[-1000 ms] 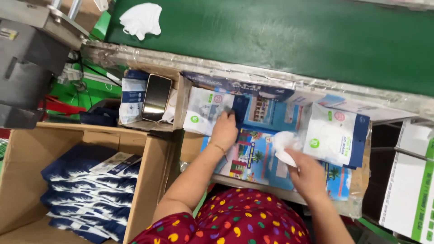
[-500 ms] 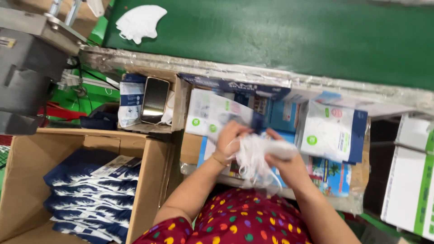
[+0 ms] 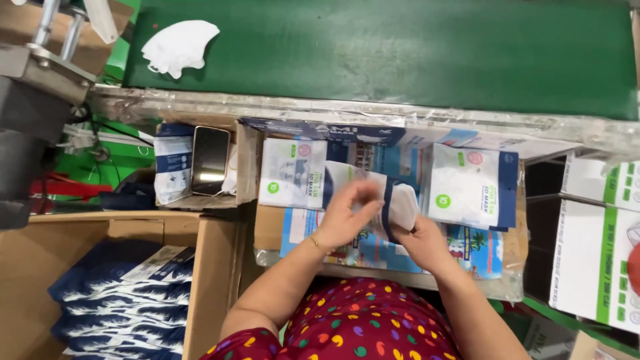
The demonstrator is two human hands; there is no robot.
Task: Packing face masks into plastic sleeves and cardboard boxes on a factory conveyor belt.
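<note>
My left hand [image 3: 345,217] and my right hand [image 3: 421,239] meet over a clear plastic pouch with a dark blue edge [image 3: 363,183]. My right hand grips a stack of white face masks [image 3: 403,205] at the pouch's mouth, partly inside it. My left hand holds the pouch from the left. To the left lies a stack of empty white and blue pouches [image 3: 290,172]. Another such stack [image 3: 475,187] lies to the right. All rest on a colourful printed board [image 3: 480,250] in front of me.
A green conveyor belt [image 3: 400,53] runs across the top with one white mask [image 3: 179,45] on it. A phone [image 3: 209,160] lies in a small box. A cardboard box [image 3: 203,280] at lower left holds several filled blue packs [image 3: 120,300]. White and green cartons [image 3: 590,260] stand at right.
My left hand picked up a pouch from the left stack. My hands came together with the white masks, which now sit at the pouch's mouth.
</note>
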